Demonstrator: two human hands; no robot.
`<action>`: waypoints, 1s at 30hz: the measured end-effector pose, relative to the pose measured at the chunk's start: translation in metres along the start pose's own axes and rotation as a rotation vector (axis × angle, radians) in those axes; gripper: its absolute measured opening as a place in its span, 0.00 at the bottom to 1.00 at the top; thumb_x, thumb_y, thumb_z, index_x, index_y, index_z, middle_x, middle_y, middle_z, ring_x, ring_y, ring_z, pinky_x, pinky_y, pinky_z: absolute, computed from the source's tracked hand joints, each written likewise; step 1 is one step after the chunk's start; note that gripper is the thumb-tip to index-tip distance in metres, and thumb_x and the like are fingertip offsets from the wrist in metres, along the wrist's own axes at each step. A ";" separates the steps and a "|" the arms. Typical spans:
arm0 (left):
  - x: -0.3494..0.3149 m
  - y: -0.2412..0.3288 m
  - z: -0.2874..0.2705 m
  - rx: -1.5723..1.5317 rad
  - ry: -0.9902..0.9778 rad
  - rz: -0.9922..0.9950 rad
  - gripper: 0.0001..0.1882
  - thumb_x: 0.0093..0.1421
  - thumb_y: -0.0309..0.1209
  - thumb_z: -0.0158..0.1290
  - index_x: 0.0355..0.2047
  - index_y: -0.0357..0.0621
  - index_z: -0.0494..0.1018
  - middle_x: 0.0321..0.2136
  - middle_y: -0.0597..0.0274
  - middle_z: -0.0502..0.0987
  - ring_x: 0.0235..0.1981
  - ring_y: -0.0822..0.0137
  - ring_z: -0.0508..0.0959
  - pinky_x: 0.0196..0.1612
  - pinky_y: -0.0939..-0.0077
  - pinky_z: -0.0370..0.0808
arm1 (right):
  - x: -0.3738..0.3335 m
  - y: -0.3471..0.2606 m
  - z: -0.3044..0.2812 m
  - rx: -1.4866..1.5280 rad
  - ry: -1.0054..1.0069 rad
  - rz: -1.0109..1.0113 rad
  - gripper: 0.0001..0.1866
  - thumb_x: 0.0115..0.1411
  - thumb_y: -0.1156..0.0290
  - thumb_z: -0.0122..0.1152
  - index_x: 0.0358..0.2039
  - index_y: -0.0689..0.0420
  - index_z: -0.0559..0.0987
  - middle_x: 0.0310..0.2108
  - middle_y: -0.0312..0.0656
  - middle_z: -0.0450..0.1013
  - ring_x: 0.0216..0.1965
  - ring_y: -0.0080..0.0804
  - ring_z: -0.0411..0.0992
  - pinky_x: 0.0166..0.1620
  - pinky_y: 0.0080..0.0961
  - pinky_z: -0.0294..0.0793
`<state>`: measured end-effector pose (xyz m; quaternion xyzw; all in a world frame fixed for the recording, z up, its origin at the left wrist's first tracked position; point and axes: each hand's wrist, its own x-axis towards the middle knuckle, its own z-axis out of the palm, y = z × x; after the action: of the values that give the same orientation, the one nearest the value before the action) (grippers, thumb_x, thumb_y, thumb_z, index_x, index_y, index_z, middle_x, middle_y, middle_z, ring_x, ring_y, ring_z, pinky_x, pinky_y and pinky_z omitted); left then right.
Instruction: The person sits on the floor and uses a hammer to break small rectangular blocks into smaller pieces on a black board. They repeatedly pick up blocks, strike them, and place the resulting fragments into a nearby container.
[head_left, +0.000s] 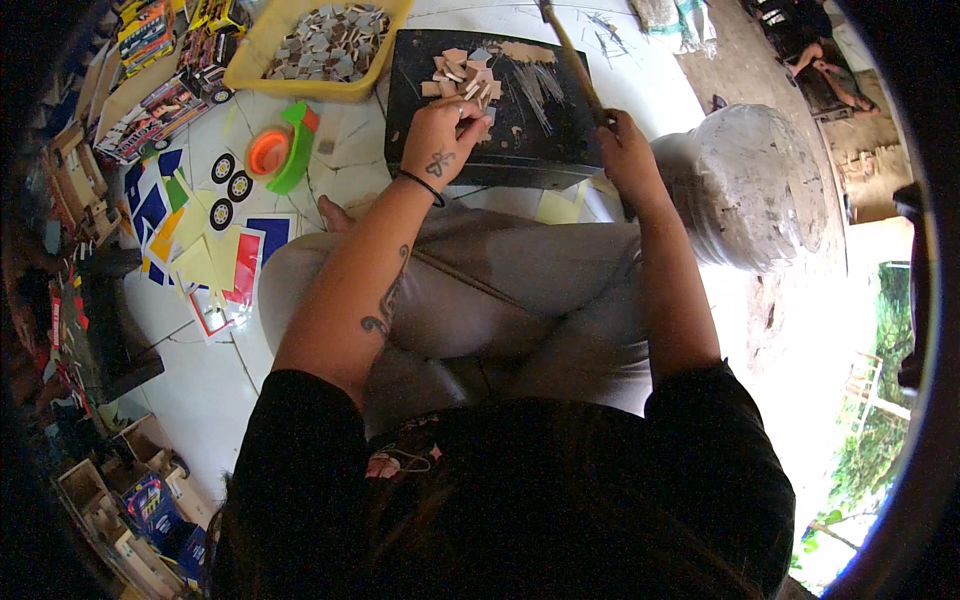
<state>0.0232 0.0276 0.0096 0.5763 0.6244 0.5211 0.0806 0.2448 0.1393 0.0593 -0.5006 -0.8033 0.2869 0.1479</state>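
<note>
My right hand (627,150) grips the wooden handle of a hammer (574,62), raised at a slant over the right side of a low black block (420,130). The hammer's head is at the upper picture edge and only partly shows. My left hand (445,135) rests at the block's near left, thumb and fingers pinched together. What they pinch is too small to make out; a small greyish piece shows at the fingertips. Just beyond lies a heap of small wooden pieces (465,72). Thin nails (538,92) are spread on the block to the right.
A yellow tub (240,75) of small grey-and-wood pieces stands far left. Nearby are a green tape dispenser (297,150), an orange ring (268,153), black toy wheels (222,214) and coloured sheets (205,262). Toy trucks (165,115) line the left. A wrapped cylinder (745,185) stands right.
</note>
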 end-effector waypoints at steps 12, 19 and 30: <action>-0.002 0.000 0.002 -0.036 0.000 -0.034 0.07 0.53 0.29 0.57 0.24 0.38 0.75 0.22 0.56 0.76 0.20 0.63 0.76 0.26 0.73 0.73 | -0.174 -0.049 -0.055 -0.099 -0.038 -0.179 0.30 0.60 0.77 0.48 0.62 0.45 0.57 0.49 0.53 0.69 0.47 0.49 0.71 0.46 0.37 0.72; -0.002 -0.002 0.002 -0.015 0.006 -0.003 0.07 0.53 0.30 0.57 0.24 0.38 0.75 0.21 0.56 0.75 0.20 0.63 0.75 0.26 0.72 0.72 | -0.179 -0.060 -0.064 -0.271 -0.055 -0.169 0.33 0.58 0.78 0.49 0.62 0.40 0.57 0.37 0.51 0.71 0.33 0.51 0.74 0.35 0.42 0.74; -0.005 -0.006 0.004 -0.023 0.015 0.003 0.08 0.53 0.30 0.57 0.25 0.37 0.75 0.24 0.56 0.76 0.23 0.62 0.76 0.28 0.71 0.72 | -0.178 -0.058 -0.061 -0.299 -0.080 -0.195 0.32 0.58 0.78 0.49 0.62 0.41 0.58 0.34 0.50 0.71 0.32 0.50 0.73 0.34 0.41 0.73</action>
<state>0.0238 0.0272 0.0005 0.5723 0.6182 0.5326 0.0816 0.3160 -0.0196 0.1516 -0.4251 -0.8869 0.1681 0.0667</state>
